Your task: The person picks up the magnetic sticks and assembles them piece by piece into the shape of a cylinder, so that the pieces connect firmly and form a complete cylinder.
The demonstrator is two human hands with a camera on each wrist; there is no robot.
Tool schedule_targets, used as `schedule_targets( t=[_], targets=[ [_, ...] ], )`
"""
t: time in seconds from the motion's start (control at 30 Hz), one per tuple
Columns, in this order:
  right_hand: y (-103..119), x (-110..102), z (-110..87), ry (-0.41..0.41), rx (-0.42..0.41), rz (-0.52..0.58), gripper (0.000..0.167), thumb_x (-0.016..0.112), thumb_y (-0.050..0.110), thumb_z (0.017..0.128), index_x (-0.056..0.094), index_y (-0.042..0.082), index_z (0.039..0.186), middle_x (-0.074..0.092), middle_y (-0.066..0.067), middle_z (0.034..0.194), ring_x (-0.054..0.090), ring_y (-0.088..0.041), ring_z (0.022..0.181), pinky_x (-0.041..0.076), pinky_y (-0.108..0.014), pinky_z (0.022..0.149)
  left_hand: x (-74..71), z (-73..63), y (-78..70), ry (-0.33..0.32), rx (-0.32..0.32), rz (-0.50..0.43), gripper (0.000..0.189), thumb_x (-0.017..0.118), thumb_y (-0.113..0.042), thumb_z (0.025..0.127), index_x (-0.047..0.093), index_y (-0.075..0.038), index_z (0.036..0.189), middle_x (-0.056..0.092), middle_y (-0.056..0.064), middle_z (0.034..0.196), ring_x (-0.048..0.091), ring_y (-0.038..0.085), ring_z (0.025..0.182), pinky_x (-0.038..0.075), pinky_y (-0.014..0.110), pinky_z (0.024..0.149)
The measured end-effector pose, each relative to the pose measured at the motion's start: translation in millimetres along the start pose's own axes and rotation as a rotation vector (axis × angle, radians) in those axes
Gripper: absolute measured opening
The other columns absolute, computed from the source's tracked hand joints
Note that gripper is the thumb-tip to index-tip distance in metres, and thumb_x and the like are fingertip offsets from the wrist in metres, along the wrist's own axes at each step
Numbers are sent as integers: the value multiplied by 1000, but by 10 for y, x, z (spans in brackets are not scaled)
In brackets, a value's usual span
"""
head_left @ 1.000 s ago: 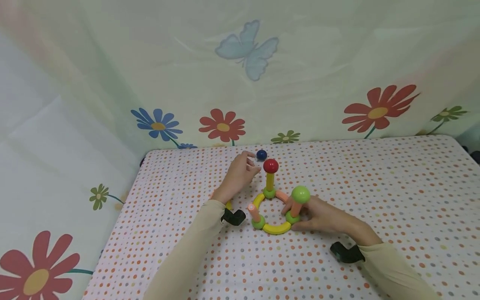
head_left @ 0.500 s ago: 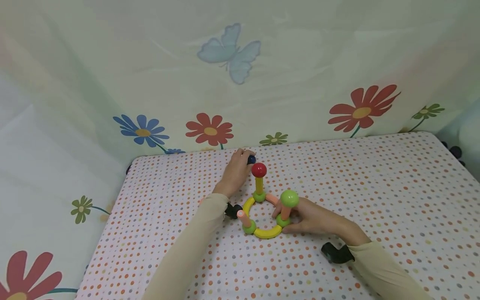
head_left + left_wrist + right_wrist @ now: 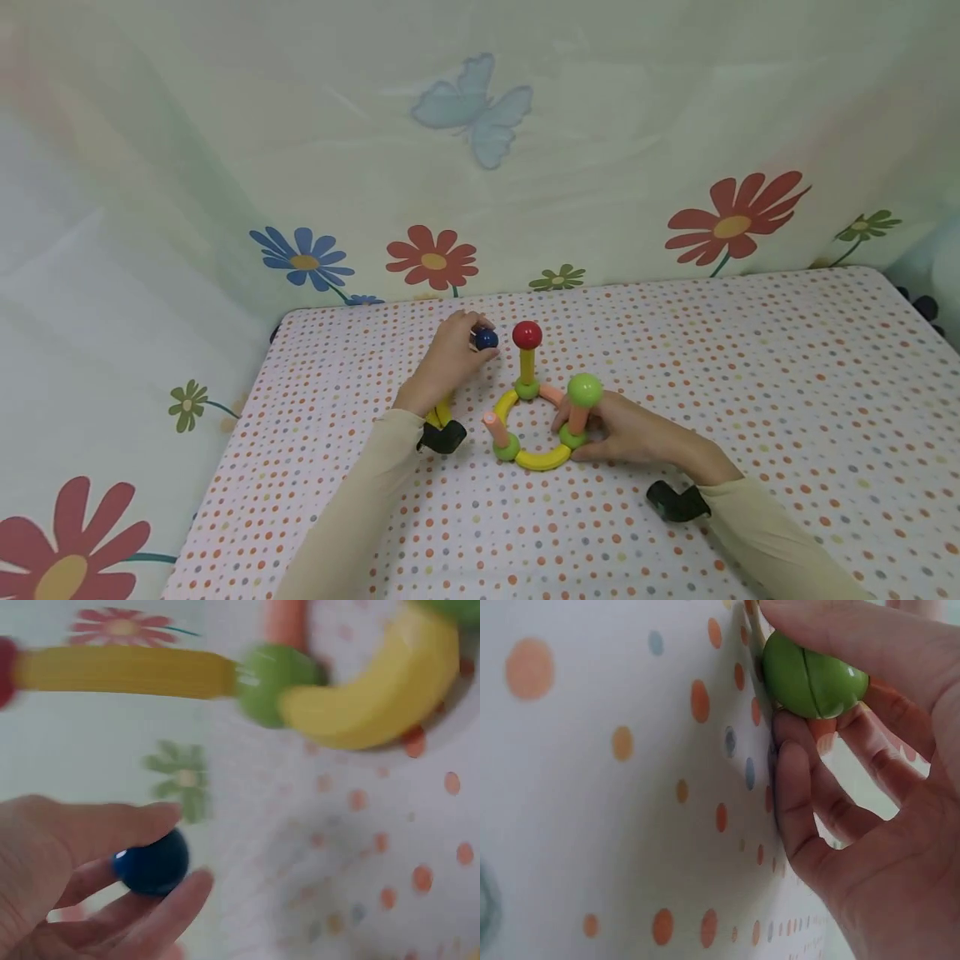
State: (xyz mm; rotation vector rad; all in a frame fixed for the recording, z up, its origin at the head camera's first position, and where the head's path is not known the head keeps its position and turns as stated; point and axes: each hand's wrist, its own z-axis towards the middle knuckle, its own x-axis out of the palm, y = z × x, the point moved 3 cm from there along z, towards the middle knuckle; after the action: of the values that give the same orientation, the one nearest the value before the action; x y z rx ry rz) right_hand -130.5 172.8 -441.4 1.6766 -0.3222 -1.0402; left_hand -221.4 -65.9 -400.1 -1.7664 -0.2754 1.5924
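Note:
In the head view my left hand pinches a dark blue ball between thumb and fingers, above the table; the left wrist view shows the same ball. Just to its right is a ring of curved yellow sticks and a salmon one, joined by green balls. From it rise a yellow stick topped by a red ball, a salmon stick under a light green ball, and a bare, tilted salmon stick. My right hand grips the ring's right green joint ball.
Yellow curved pieces lie beside the left wrist, partly hidden by it. A dotted cloth covers the table. Behind it hangs a flowered curtain. Dark round things show past the right edge.
The left hand reached the blue ball near the back edge, took hold of it, and brought it nearer and leftward. The right hand stays on the ring's joint ball.

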Motion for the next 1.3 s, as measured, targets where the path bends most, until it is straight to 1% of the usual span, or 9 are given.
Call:
schedule_targets(
  t=[0.2, 0.33, 0.4, 0.53, 0.6, 0.7, 1.1, 1.2, 1.3],
  targets=[
    [-45, -3, -9, 6, -5, -3, 24, 83, 6, 89, 66, 10, 105, 69, -6, 120, 65, -23, 114, 55, -30, 96, -383, -460, -111, -9, 4, -72, 35, 84, -10, 90, 71, -4, 122, 69, 10, 119, 67, 26, 106, 60, 33, 86],
    [-66, -14, -11, 3, -6, -13, 26, 84, 6, 88, 67, 10, 107, 69, -3, 119, 65, -18, 113, 55, -27, 95, -561, -728, -255, 17, 13, -127, 36, 85, -4, 87, 72, -5, 121, 68, 9, 120, 69, 25, 106, 61, 32, 85],
    [-78, -17, -16, -1, -16, -16, 28, 84, 5, 88, 67, 9, 110, 69, -4, 119, 65, -17, 111, 55, -26, 94, -609, -835, -353, 57, 44, -140, 37, 86, -3, 86, 73, -6, 120, 68, 8, 120, 68, 24, 106, 61, 29, 84],
    [-93, -8, -17, -8, -22, -26, 27, 83, 5, 89, 68, 8, 110, 70, -4, 118, 65, -18, 111, 56, -27, 94, -641, -991, -557, 143, 166, -121, 37, 87, -3, 84, 75, -5, 120, 71, 4, 114, 69, 19, 104, 60, 24, 83],
    [-91, -4, -17, -10, -15, -27, 27, 83, 4, 89, 68, 8, 111, 69, -4, 118, 65, -20, 112, 56, -30, 95, -631, -1025, -643, 166, 222, -100, 37, 87, -3, 84, 76, -4, 119, 72, 3, 111, 68, 18, 102, 59, 22, 83],
    [-84, -1, -10, -9, -4, -26, 27, 83, 4, 89, 68, 9, 111, 69, -4, 119, 65, -23, 115, 55, -32, 98, -603, -1034, -729, 170, 248, -68, 37, 88, -2, 83, 76, -3, 118, 72, 4, 108, 68, 18, 100, 58, 19, 81],
    [-79, -6, 3, -15, -21, -63, 30, 84, 3, 87, 70, 10, 113, 68, -4, 120, 65, -22, 112, 55, -29, 94, -501, -1032, -740, 192, 219, -86, 34, 87, 2, 82, 75, 0, 114, 72, 6, 107, 70, 21, 99, 60, 25, 82],
    [-78, 0, 1, -17, -21, -57, 30, 83, 2, 87, 69, 9, 112, 67, -5, 121, 65, -23, 113, 55, -28, 95, -482, -1041, -715, 179, 208, -97, 42, 89, -5, 82, 73, -2, 121, 72, 6, 114, 69, 21, 103, 60, 26, 85],
    [-77, 9, 1, -22, -18, -51, 30, 84, 2, 87, 69, 9, 111, 67, -4, 120, 65, -22, 112, 55, -28, 94, -458, -1068, -610, 144, 152, -97, 58, 92, -13, 82, 67, -6, 134, 68, 5, 125, 65, 23, 112, 59, 31, 91]
  ],
)
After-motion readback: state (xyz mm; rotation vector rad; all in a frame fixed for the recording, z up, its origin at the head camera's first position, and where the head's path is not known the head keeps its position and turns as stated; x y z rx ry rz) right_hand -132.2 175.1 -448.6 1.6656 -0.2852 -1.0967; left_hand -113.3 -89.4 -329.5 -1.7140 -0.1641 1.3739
